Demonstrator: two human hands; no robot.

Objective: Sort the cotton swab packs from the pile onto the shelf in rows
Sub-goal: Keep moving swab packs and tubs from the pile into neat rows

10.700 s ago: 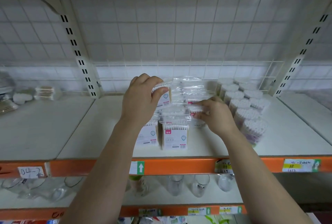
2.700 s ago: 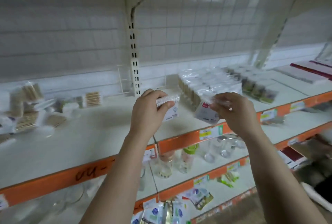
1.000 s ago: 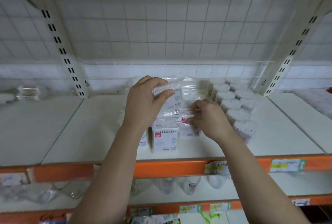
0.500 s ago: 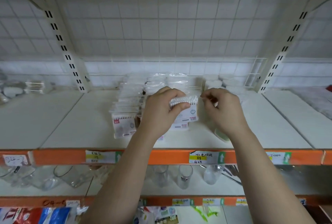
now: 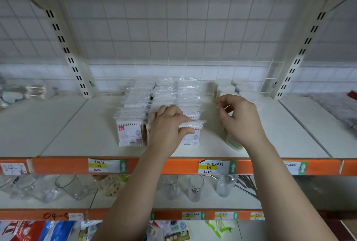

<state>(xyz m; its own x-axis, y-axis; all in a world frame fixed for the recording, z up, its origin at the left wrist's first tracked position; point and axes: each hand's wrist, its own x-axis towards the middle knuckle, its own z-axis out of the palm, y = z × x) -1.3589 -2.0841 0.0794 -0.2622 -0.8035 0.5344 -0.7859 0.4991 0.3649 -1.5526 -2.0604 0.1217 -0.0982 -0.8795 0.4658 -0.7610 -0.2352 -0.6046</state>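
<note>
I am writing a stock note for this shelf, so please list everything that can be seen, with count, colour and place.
shelf: one, white board, orange front edge
cotton swab packs: many, clear with white tips, about three rows in the middle
held pack: one, white tips, front of the right-hand row
loose pile: one, pale, blurred, far left on the next board
round tubs: several, white, right of the rows, at the back
price labels: several, white and yellow, on the orange edge
glasses: several, clear, level below
left hand: one, grips the held pack
right hand: one, fingers curled, right of the rows
</note>
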